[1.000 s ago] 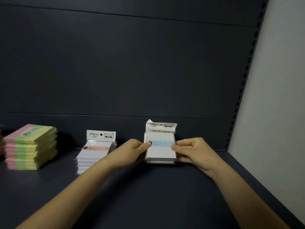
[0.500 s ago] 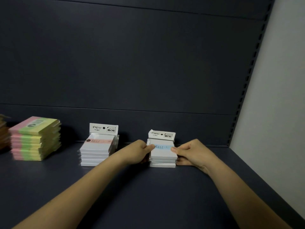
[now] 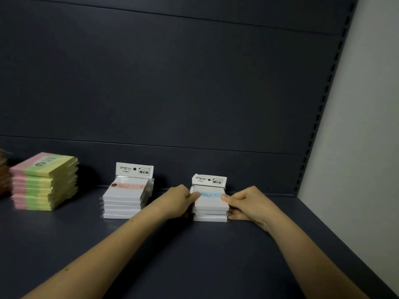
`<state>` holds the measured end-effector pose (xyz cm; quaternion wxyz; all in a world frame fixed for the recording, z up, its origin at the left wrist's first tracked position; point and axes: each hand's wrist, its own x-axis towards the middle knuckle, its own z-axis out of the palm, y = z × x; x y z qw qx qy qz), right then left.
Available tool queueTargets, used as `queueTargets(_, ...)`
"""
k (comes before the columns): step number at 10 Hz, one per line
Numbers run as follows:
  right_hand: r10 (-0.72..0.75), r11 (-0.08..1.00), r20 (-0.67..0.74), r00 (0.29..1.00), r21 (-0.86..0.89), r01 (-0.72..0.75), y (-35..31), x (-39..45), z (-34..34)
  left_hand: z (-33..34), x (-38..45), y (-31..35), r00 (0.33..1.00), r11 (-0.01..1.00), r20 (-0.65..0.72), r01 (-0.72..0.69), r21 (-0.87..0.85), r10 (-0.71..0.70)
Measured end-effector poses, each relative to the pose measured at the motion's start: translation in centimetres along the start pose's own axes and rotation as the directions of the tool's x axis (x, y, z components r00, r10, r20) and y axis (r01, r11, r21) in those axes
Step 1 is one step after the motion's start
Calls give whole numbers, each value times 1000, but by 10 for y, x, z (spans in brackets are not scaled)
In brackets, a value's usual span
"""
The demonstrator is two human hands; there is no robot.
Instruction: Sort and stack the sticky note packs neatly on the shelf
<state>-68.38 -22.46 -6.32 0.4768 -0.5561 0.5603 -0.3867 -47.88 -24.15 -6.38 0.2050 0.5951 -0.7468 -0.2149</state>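
Both hands, left hand & right hand, clamp the 3-pack blue-band stack (5-pack pink-band stack beside, pastel stack further left).

White blue-banded pack stack, pink-banded stack, pastel stack, dark shelf

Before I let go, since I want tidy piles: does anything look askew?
Slightly. The blue-band stack held by the left hand and right hand has a bent header card; the pink-band stack shows staggered edges.
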Motion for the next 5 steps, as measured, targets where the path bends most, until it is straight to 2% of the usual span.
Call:
queueTargets(3, 13, 999, -57, 998, -40, -15, -7, -11, 2, -13, -10, -1, 995, 998, -87, 35, -62, -40)
queueTargets(4, -86, 952, -158, 984, -305, 35, -15, -14, 3, -28, -18, -3, 973, 1000, -232, 1, 1, -1)
queueTargets(5, -259, 825, -219, 941, -557, 98, -19, -21, 13, -37, -35, -4, 939, 997, -335, -82, 6, 79)
